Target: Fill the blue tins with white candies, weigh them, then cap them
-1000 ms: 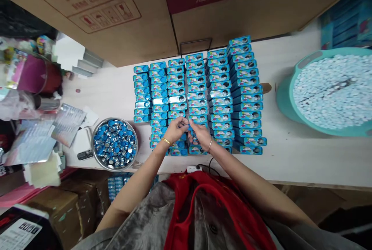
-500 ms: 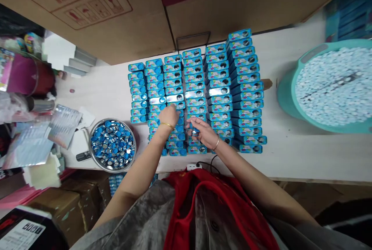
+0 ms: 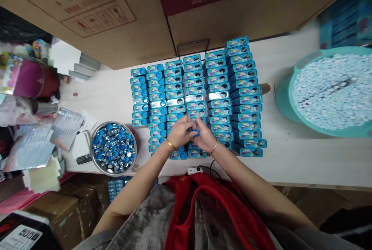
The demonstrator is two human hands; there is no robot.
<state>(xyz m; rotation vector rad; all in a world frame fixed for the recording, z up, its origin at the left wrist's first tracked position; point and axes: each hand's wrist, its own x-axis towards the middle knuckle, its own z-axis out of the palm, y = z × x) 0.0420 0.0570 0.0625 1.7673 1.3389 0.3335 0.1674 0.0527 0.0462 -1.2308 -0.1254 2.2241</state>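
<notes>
My left hand [image 3: 180, 133] meets my right hand [image 3: 205, 137] above the block of small blue tins [image 3: 219, 104]. The right hand's fingers are curled around a few small blue-and-silver caps [image 3: 196, 132]. The left fingers are closed in a pinch at the same caps; how many they hold is hidden. The tins stand upright in several columns. Blue caps sit in the round openings of tins [image 3: 139, 86] on the left, while tins [image 3: 250, 99] on the right show dark round openings. Both hands cover part of the middle columns.
A metal bowl [image 3: 92, 150] full of loose caps stands at left. At right is a turquoise tub [image 3: 286, 104] of small pale pieces. A large cardboard box [image 3: 139, 44] borders the back. Papers [image 3: 65, 128] lie far left; a white power strip [image 3: 194, 171] sits at the front edge.
My left hand has come back from a tin in the middle columns, toward my body and right, to the caps in my right hand. The view has shifted slightly.
</notes>
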